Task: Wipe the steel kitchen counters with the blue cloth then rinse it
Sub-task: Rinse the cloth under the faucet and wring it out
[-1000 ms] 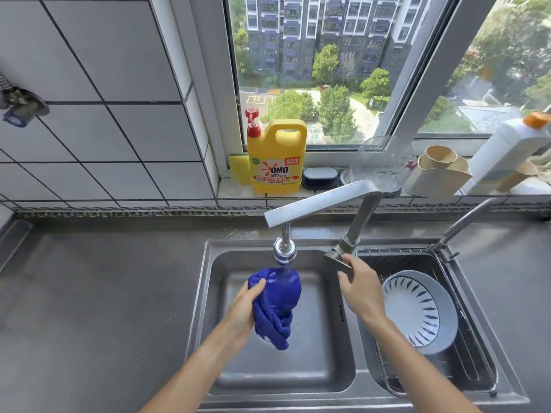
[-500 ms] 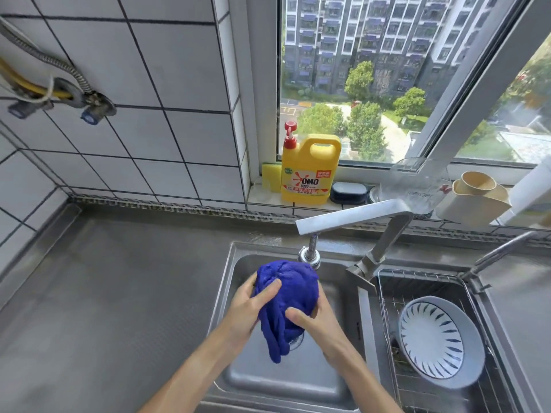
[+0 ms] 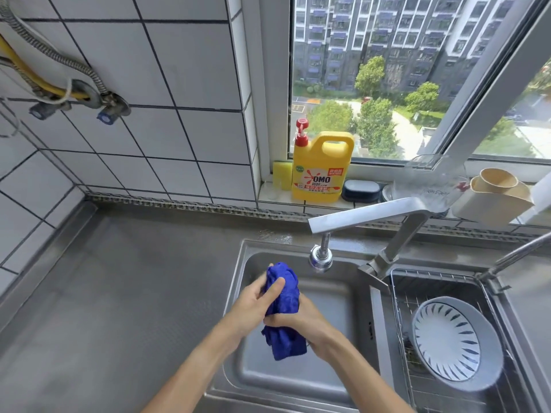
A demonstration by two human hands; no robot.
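**Both hands wringing the blue cloth over the left basin**

Nearest the camera, two bare forearms are reaching in over the front lip of the sink. The left hand is wrapping around the upper part of the blue cloth, thumb pressing across its front — a closed grip, fingers curled tight on the fabric. The right hand is clamping the cloth lower down, its grip pressed together around the middle, with a bunched tail hanging below both fists over the basin floor.

Just right of the hands, the second basin is holding a wire rack with a white-and-blue patterned bowl lying tilted inside it.

Above the cloth and slightly right, the faucet is angling out over the left basin, its nozzle sitting near the cloth's top but apart from it.

To the left, the steel worktop is stretching away to the tiled wall.

Farther back on the window sill, a yellow detergent jug is standing upright beside a yellow sponge, with a beige holder off to the right.
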